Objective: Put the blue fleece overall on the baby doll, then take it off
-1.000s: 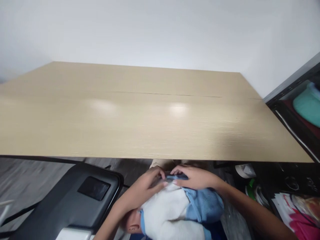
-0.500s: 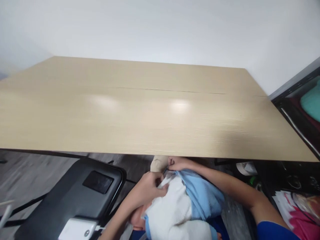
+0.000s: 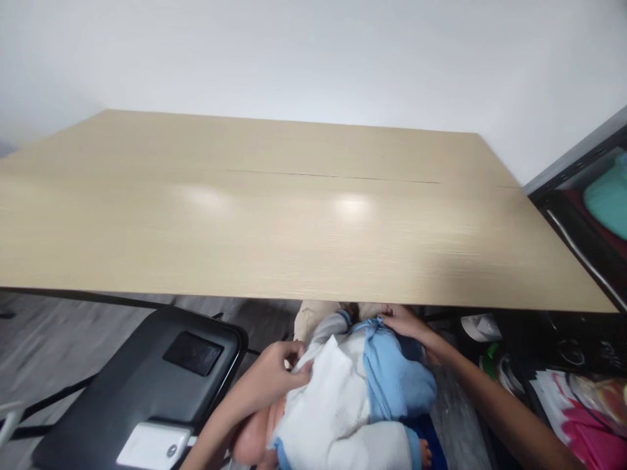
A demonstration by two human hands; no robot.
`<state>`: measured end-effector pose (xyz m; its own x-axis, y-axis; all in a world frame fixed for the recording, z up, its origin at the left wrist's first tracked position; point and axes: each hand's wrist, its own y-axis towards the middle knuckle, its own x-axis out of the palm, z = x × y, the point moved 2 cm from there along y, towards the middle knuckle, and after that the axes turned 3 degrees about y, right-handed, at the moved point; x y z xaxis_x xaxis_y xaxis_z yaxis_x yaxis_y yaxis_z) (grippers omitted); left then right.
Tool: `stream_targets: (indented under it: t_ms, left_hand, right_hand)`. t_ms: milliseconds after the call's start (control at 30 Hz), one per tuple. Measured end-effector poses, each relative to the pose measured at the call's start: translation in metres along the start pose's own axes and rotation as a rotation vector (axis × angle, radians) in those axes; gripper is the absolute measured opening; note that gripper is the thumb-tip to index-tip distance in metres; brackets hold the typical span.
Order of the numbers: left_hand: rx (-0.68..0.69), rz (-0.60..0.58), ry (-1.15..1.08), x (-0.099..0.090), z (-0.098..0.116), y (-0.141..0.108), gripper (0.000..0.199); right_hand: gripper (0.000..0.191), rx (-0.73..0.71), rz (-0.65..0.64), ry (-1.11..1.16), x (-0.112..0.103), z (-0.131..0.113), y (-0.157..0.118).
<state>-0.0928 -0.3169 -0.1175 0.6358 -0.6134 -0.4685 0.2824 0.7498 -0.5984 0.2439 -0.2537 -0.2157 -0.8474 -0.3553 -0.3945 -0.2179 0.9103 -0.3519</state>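
Observation:
A doll or baby (image 3: 249, 438) in a white and blue garment (image 3: 337, 391) lies across my lap below the table edge, its head to the left. A small hand shows at the blue cuff on the lower right. My left hand (image 3: 287, 369) pinches the white cloth near the upper left of the garment. At the blue part of the cloth, close under the table edge, my right hand (image 3: 396, 318) has its fingers closed on the fabric. Whether the figure is a doll cannot be told.
A wooden table (image 3: 294, 235) spans the view. To the left, a black chair (image 3: 122, 378) carries a dark phone (image 3: 193, 353) and a white power bank (image 3: 154, 446). Shelving at the right holds a teal item (image 3: 607, 196), papers and a pink item (image 3: 592, 434).
My right hand has moved right and pulled the blue cloth with it. My left hand has shifted slightly left. More of the white garment and a grey-white sleeve or leg now show.

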Motion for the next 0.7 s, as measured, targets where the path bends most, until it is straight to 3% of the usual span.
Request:
stream_targets:
  t_ms: [133, 233, 333, 400, 533, 600, 700]
  left_hand:
    - [-0.004, -0.029, -0.008, 0.001, -0.007, 0.008, 0.035]
    - [-0.007, -0.031, -0.014, 0.002, -0.010, 0.013, 0.037]
    - [-0.005, -0.039, -0.020, 0.002, -0.011, 0.018, 0.038]
    - [-0.003, -0.051, -0.035, 0.002, -0.011, 0.020, 0.040]
    - [-0.008, -0.069, -0.090, 0.002, -0.011, 0.023, 0.044]
    - [-0.013, -0.076, -0.126, 0.002, -0.012, 0.024, 0.044]
    - [-0.015, -0.085, -0.160, 0.003, -0.014, 0.026, 0.045]
  right_hand:
    - [0.032, -0.025, 0.063, 0.025, -0.005, 0.018, -0.049]
    - [0.032, -0.048, 0.240, -0.052, -0.005, 0.035, -0.091]
    - [0.037, 0.086, 0.374, -0.271, -0.005, 0.047, -0.129]
    - [0.044, 0.241, 0.384, -0.382, -0.005, 0.050, -0.146]
    - [0.054, 0.491, 0.287, -0.411, 0.001, 0.048, -0.161]
    - [0.051, 0.493, 0.277, -0.390, 0.006, 0.047, -0.161]
    - [0.045, 0.386, 0.347, -0.278, 0.008, 0.050, -0.157]
